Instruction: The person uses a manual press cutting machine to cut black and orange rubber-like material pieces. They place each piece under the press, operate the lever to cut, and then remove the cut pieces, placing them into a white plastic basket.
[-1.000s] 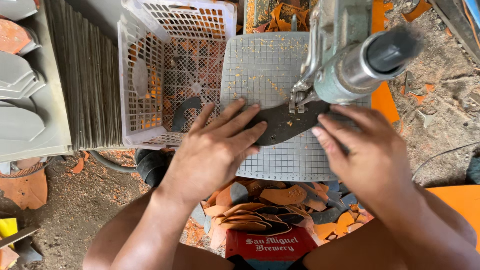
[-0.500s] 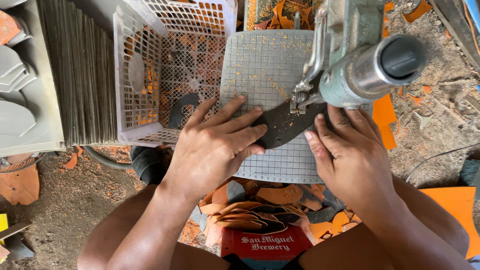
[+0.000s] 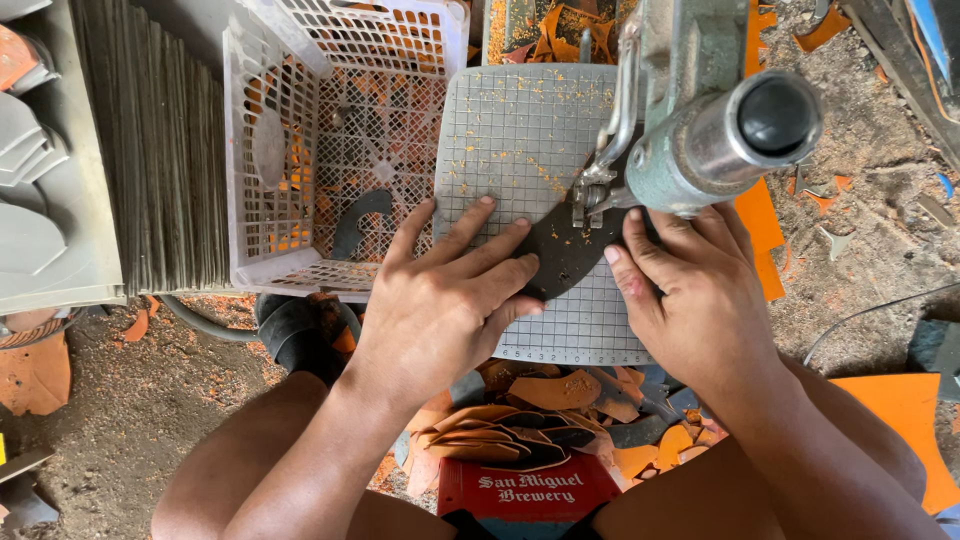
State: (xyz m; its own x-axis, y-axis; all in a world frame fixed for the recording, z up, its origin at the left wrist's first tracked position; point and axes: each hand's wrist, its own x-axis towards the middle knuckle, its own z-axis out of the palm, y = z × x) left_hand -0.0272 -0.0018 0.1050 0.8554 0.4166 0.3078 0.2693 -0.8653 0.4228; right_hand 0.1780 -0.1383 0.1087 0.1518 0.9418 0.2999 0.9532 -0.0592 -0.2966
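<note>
A dark grey flat sheet piece [image 3: 566,256] lies on the gridded grey work plate [image 3: 520,130] of a green-grey cutting machine [image 3: 700,110]. My left hand [image 3: 450,290] presses flat on the piece's left part, fingers spread. My right hand [image 3: 690,290] presses its right part just below the machine's metal foot [image 3: 590,195]. Orange dust is scattered on the plate.
A white plastic lattice basket [image 3: 330,140] with a few dark cut pieces stands left of the plate. Left of it is a thick stack of grey sheets [image 3: 150,150]. A red crate [image 3: 525,490] with cut orange and grey pieces sits below. Orange scraps litter the ground.
Both hands have turned the dark piece under the machine's foot; my right hand has shifted closer to the foot. The view has moved slightly closer.
</note>
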